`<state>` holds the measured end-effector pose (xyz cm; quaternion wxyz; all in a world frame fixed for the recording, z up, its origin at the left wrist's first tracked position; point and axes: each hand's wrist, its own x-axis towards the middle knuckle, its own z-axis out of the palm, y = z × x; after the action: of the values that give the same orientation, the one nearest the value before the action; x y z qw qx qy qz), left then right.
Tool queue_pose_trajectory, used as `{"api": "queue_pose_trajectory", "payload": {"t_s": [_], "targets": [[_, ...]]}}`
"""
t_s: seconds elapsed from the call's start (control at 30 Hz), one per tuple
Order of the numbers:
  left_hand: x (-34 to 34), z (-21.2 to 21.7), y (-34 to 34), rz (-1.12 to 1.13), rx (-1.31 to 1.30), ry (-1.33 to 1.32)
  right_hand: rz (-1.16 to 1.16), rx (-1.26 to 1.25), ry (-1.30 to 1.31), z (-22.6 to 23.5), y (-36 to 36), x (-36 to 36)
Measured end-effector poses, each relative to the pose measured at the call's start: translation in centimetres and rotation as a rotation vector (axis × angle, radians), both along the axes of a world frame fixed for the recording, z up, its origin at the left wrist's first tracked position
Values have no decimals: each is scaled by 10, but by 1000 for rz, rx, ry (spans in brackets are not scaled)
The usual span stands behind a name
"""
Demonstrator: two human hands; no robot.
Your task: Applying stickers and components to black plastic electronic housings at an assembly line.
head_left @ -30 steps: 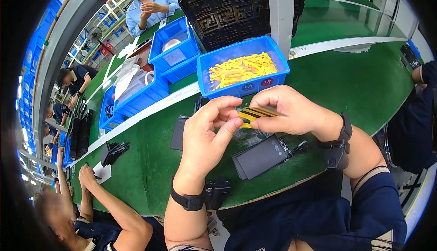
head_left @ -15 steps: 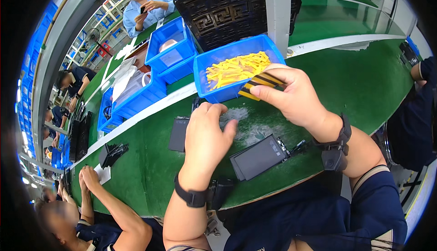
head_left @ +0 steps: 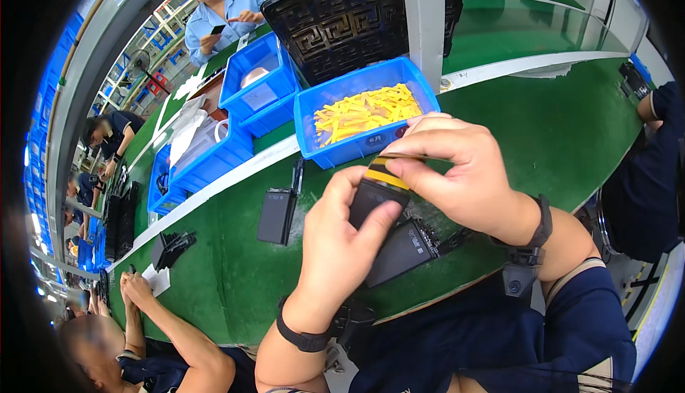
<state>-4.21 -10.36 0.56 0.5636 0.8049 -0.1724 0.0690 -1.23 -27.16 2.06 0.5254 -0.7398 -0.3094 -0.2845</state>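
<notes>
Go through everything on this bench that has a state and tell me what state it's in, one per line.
left hand: gripping a flat black part
right hand: pinching a yellow strip at the part's top edge
blue bin: open, holding loose yellow strips
second black part: lying flat on the green mat
third black part: lying flat, untouched

Black flat part point(head_left: 371, 197) largely covered by left hand point(head_left: 342, 250) and right hand point(head_left: 457, 172), near blue bin point(head_left: 314, 118). Second black part point(head_left: 407, 247) below it partly hidden by left thumb. Yellow strip point(head_left: 389, 177) seen only at fingertips; its length cannot be told. Bin's label too small to be made out.
</notes>
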Motion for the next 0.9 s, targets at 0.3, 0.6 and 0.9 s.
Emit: {"api": "queue_pose_trajectory", "payload": {"t_s": [0.3,0.6,0.9], "targets": [[-2,5,0,-103,-337,246,11,-109,-41,-1,-1,2],[-2,5,1,-129,-385,249,-3,-119,-104,-2,0,5],[-4,4,-1,-63,-224,156,-18,-183,-77,-1,-1,6]]}}
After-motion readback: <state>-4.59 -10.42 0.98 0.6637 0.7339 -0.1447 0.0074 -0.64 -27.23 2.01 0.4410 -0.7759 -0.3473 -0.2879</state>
